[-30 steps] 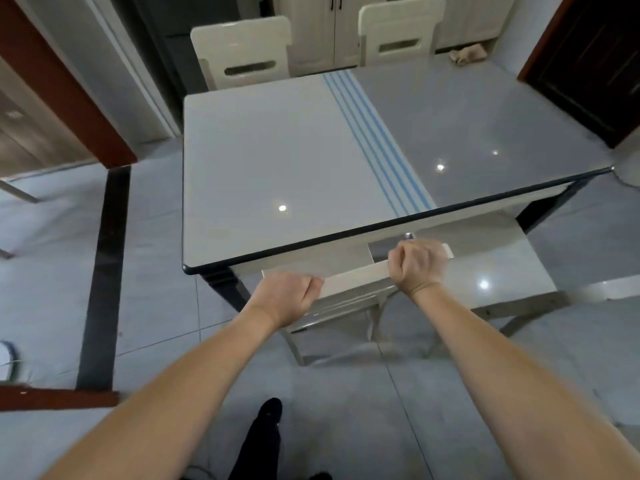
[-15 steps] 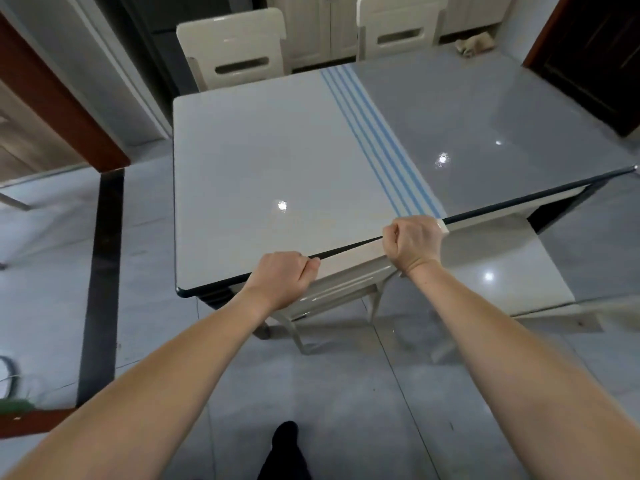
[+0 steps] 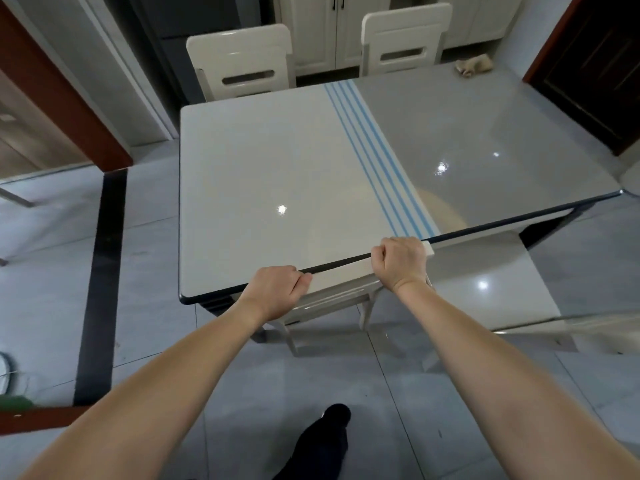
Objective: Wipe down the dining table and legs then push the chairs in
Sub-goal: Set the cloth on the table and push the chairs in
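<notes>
Both hands are curled into closed fists over the top rail of a cream, glossy chair back: the left hand grips its left end and the right hand its right end, fingers wrapped fully round so that the fingertips are hidden behind the rail. The rail lies right against the near edge of the rectangular dining table, and the chair's seat is hidden under the top; only pale slats and two legs show below the hands. The tabletop is smooth, shiny glass with a dark rim, white on its left half and grey on its right, with thin blue stripes running between the two and ceiling lights mirrored in it. A crumpled beige cloth lies at the far right corner of the table. Two more cream chairs with slotted backs stand tucked in at the far side. To the right a fourth chair's glossy white seat sticks out from under the table, its near part blurred. A dark-socked foot stands on the grey tiled floor, cut off at the bottom.
</notes>
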{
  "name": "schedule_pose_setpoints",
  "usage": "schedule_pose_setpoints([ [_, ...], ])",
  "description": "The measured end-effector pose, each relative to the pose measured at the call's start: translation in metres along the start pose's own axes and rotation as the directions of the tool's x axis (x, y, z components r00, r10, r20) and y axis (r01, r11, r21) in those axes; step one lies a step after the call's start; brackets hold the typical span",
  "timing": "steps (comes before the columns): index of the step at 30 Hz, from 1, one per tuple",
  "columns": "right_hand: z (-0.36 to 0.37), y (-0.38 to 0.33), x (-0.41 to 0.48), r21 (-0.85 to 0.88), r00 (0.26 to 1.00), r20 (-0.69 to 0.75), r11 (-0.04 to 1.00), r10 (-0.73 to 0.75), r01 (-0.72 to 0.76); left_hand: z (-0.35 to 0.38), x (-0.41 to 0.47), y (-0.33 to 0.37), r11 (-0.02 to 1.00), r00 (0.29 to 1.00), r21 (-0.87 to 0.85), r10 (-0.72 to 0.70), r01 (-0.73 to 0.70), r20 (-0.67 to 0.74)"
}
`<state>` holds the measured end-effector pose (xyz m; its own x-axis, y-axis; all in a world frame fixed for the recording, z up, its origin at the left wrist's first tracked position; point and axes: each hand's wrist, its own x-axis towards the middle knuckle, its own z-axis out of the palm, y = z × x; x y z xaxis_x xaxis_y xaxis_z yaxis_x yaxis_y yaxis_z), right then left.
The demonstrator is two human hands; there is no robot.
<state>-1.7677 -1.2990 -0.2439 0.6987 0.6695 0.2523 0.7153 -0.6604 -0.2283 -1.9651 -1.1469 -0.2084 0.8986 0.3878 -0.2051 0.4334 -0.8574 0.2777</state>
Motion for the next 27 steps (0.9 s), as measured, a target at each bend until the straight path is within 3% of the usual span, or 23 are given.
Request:
schedule_pose_setpoints([
  [4, -0.013, 0.004, -0.001, 0.015, 0.984, 0.176, 1.000, -0.028, 0.026, -0.001, -0.004, 0.005, 1.000, 1.000, -0.004, -0.003, 0.003, 0.001],
  [7, -0.026, 0.015, -0.007, 0.261, 0.975, 0.216, 0.965, -0.051, -0.007, 0.004, -0.003, 0.005, 0.999, 0.999, -0.021, -0.038, 0.038, -0.002],
  [9, -0.040, 0.017, -0.017, 0.455, 0.970, 0.241, 0.882, 0.013, -0.125, 0.008, -0.003, 0.009, 0.993, 0.996, -0.070, -0.091, 0.090, -0.013],
  [11, -0.051, 0.018, -0.037, 0.544, 0.965, 0.244, 0.811, 0.093, -0.216, 0.015, -0.002, 0.011, 0.983, 0.995, -0.167, -0.088, 0.079, -0.046],
  [15, -0.053, 0.040, -0.102, 0.626, 0.935, 0.202, 0.696, 0.291, -0.352, 0.029, 0.006, 0.028, 0.928, 0.970, -0.358, 0.016, -0.105, -0.243],
  [17, -0.046, 0.061, -0.146, 0.628, 0.856, 0.234, 0.600, 0.462, -0.495, 0.036, 0.006, 0.050, 0.905, 0.917, -0.344, 0.107, -0.250, -0.384],
  [19, -0.042, 0.079, -0.194, 0.633, 0.748, 0.252, 0.480, 0.614, -0.607, 0.044, 0.005, 0.078, 0.871, 0.873, -0.296, 0.251, -0.392, -0.418],
  [21, -0.046, 0.091, -0.242, 0.620, 0.604, 0.280, 0.340, 0.746, -0.707, 0.061, 0.008, 0.101, 0.832, 0.882, -0.317, 0.371, -0.455, -0.291],
  [24, -0.050, 0.107, -0.313, 0.584, 0.400, 0.291, 0.170, 0.869, -0.794, 0.099, 0.021, 0.127, 0.855, 0.901, -0.406, 0.409, -0.323, 0.145],
  [27, -0.051, 0.123, -0.369, 0.597, 0.212, 0.315, -0.020, 0.925, -0.802, 0.129, 0.028, 0.152, 0.909, 0.785, -0.369, 0.370, -0.195, 0.497],
])
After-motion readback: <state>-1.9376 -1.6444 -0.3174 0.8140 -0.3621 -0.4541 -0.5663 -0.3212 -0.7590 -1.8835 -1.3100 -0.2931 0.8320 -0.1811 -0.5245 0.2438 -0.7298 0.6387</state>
